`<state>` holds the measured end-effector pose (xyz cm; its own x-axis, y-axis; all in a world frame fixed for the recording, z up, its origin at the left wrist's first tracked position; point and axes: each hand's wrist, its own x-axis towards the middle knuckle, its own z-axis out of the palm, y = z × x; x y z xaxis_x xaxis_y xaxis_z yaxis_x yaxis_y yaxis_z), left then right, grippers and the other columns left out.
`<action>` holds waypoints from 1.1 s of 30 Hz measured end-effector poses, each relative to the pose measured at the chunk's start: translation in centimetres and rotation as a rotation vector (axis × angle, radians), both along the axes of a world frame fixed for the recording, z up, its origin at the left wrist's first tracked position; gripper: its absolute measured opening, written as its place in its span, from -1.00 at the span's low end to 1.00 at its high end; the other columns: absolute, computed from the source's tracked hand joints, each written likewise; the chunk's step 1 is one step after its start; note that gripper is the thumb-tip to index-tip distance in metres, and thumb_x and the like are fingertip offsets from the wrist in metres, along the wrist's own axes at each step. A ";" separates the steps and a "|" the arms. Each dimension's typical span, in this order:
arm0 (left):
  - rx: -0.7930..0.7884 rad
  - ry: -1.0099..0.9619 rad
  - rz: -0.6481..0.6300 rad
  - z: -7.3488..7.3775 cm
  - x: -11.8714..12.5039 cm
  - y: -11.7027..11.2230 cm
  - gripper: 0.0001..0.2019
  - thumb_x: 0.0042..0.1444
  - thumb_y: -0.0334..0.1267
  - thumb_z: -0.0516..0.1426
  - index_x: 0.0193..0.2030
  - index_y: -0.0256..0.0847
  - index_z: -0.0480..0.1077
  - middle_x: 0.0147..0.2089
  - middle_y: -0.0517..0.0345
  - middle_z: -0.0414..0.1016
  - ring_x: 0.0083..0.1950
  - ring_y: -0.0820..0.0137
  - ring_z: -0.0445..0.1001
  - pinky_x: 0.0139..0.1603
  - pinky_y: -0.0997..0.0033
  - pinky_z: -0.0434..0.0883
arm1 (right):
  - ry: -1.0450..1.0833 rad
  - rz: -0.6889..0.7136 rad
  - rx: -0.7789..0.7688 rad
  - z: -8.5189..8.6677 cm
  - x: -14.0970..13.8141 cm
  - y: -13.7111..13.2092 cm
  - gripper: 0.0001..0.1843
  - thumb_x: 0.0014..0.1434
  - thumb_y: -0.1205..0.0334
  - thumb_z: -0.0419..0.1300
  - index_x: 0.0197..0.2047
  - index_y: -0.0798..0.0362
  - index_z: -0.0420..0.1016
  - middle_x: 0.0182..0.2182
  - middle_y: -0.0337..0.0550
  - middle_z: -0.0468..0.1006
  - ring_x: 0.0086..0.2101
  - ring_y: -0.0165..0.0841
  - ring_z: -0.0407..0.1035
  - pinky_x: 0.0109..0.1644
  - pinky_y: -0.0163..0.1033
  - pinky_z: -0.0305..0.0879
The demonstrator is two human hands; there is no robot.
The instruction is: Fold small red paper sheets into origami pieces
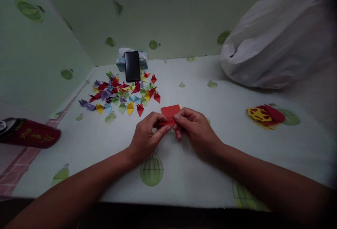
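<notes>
The left hand (147, 134) pinches a small red paper (165, 124) between thumb and finger. The right hand (197, 127) has its thumb and fingertips at the right end of this paper; whether they also pinch it, I cannot tell. The paper is over the table (195, 183), just on the near side of some flat orange-red sheets (170, 110). Farther left, many folded cranes (122, 108) lie near a phone (132, 66).
</notes>
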<state>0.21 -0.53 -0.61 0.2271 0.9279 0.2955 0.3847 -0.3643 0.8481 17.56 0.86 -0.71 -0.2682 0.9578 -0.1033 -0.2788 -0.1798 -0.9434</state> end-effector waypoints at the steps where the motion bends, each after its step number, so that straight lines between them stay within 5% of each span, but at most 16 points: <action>1: 0.024 0.018 0.011 0.0 0.0 0.0 -0.93 0.22 -0.28 0.22 -0.23 -0.19 0.40 -0.25 0.12 0.48 -0.23 0.39 0.48 -0.15 0.37 0.44 | 0.015 0.000 -0.011 0.0 0.0 0.0 -0.71 0.17 0.09 0.32 -0.42 0.06 0.35 -0.55 -0.31 0.50 -0.64 -0.52 0.31 -0.54 -0.35 0.28; 16: -0.093 -0.162 -0.044 0.0 -0.4 0.5 -0.88 0.19 -0.30 0.21 -0.34 -0.21 0.36 -0.18 0.07 0.48 -0.16 0.36 0.46 -0.11 0.34 0.40 | -0.038 0.015 0.043 -0.4 0.1 0.0 -0.69 0.20 0.08 0.30 -0.44 0.08 0.37 -0.54 -0.31 0.47 -0.59 -0.53 0.30 -0.45 -0.34 0.22; 25: -0.255 -0.213 -0.029 0.3 -0.5 0.3 -0.84 0.15 -0.21 0.25 -0.33 -0.21 0.38 -0.29 0.11 0.51 -0.28 0.37 0.47 -0.23 0.34 0.41 | -0.033 0.066 0.059 -0.1 0.3 -0.1 -0.69 0.21 0.09 0.28 -0.44 0.08 0.36 -0.56 -0.30 0.47 -0.59 -0.52 0.30 -0.45 -0.33 0.23; 33: -0.014 -0.065 -0.063 0.2 -0.6 0.5 -0.95 0.18 -0.32 0.24 -0.27 -0.19 0.44 -0.25 0.14 0.49 -0.23 0.40 0.48 -0.18 0.38 0.41 | -0.020 0.030 0.069 -0.1 0.1 -0.1 -0.70 0.21 0.09 0.28 -0.44 0.07 0.36 -0.55 -0.32 0.46 -0.59 -0.52 0.30 -0.43 -0.32 0.24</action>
<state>-0.44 0.00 -0.40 0.2663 0.9164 0.2987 0.3052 -0.3741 0.8757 17.61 0.75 -0.83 -0.2955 0.9544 -0.0434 -0.2551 -0.1226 -0.9591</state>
